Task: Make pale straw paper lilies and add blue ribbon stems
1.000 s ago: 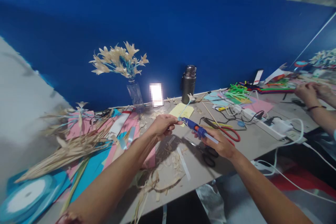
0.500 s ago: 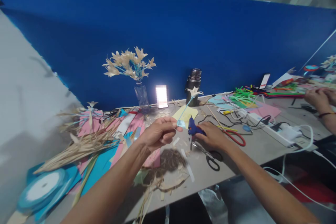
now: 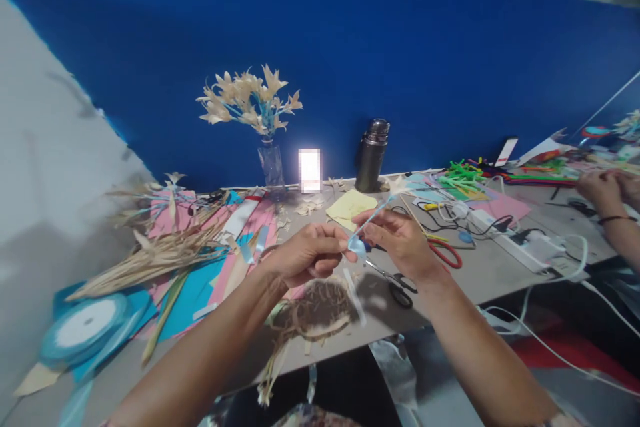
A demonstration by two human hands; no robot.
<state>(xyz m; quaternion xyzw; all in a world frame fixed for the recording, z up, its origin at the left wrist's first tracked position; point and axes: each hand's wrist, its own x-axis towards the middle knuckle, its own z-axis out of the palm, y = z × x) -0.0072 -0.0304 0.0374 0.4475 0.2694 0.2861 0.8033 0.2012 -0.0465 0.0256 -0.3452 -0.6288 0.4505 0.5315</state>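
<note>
My left hand (image 3: 313, 255) pinches the lower end of an artificial flower, where a light blue ribbon (image 3: 357, 248) meets the stem. The flower's thin blue stem (image 3: 376, 212) slants up to the right and ends in a pale cream bloom (image 3: 397, 185). My right hand (image 3: 400, 240) is closed at the stem, thumb and forefinger on either side of it above the ribbon. Behind the right fingers, a small part of the blue glue gun (image 3: 368, 247) shows; the rest is hidden. Scissors with black handles (image 3: 400, 292) lie below the right hand.
A clear vase (image 3: 271, 163) of cream flowers and a dark thermos (image 3: 373, 157) stand against the blue wall. Dried husks (image 3: 165, 260), paper and a ribbon spool (image 3: 83, 323) lie left. A power strip (image 3: 515, 240) with cords lies right, near another person's hands (image 3: 603, 193).
My right hand has let go of the glue gun and moved up to the flower stem. The flower has tilted further right, while my left hand keeps hold of its lower end.
</note>
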